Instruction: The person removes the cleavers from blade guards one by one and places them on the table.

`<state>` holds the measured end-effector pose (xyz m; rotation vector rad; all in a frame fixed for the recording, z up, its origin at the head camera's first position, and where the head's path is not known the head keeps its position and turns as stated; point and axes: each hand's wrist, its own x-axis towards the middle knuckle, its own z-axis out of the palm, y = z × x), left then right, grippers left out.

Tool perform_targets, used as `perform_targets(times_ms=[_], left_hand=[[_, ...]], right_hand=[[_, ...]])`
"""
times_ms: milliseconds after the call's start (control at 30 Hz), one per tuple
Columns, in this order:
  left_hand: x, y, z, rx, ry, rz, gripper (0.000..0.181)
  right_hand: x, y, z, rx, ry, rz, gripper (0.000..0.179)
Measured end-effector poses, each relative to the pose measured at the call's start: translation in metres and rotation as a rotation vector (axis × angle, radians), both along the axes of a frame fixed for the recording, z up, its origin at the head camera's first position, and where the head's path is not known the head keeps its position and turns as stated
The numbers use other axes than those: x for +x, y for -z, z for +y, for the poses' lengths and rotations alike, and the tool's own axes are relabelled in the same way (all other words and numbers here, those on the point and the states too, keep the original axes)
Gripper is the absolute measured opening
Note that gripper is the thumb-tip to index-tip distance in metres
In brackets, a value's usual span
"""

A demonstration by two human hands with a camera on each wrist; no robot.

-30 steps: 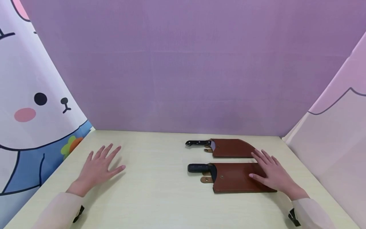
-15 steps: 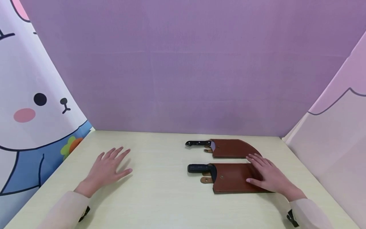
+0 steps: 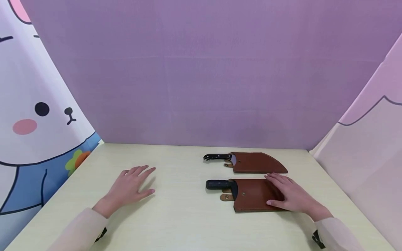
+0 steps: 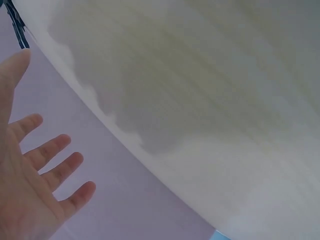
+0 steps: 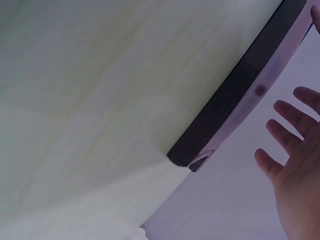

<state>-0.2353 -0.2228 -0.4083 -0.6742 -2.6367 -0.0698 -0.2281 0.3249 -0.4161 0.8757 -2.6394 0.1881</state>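
Observation:
A cleaver with a ribbed black handle [image 3: 217, 184] lies in a brown leather sheath [image 3: 255, 195] on the table's right half. Over the right end of that sheath is my right hand [image 3: 290, 195], fingers extended, covering its far corner. In the right wrist view the same hand [image 5: 300, 170] is spread beside the sheath's dark edge [image 5: 225, 105], with a gap between. Farther back lies a second knife with a riveted black handle [image 3: 220, 157] in a curved brown sheath [image 3: 257, 162]. My left hand [image 3: 127, 190] hovers over the table's left half, fingers spread, holding nothing.
The pale table [image 3: 179, 223] ends at a purple backdrop [image 3: 201, 87]. A cartoon-printed cloth [image 3: 47, 146] borders the left side, and a pink and white cloth [image 3: 370, 153] the right. Snap straps [image 3: 226, 197] stick out left from the nearer sheath.
My left hand has moved right, toward the middle of the table. My right hand has shifted left and slightly nearer, uncovering the far sheath's tip. Both knives stay where they were.

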Motion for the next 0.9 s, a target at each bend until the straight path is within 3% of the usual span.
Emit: perform_targets(times_ms=[467,900], left_hand=[[-0.001,0.003,0.031,0.008,0.086,-0.029,0.067],[0.004,0.001,0.064,-0.013,0.169,-0.049,0.062]], right_hand=[[0.001,0.001,-0.012,0.014,-0.031,-0.042,0.085],[0.001,0.0,-0.022,0.013,-0.041,-0.1,0.093]])
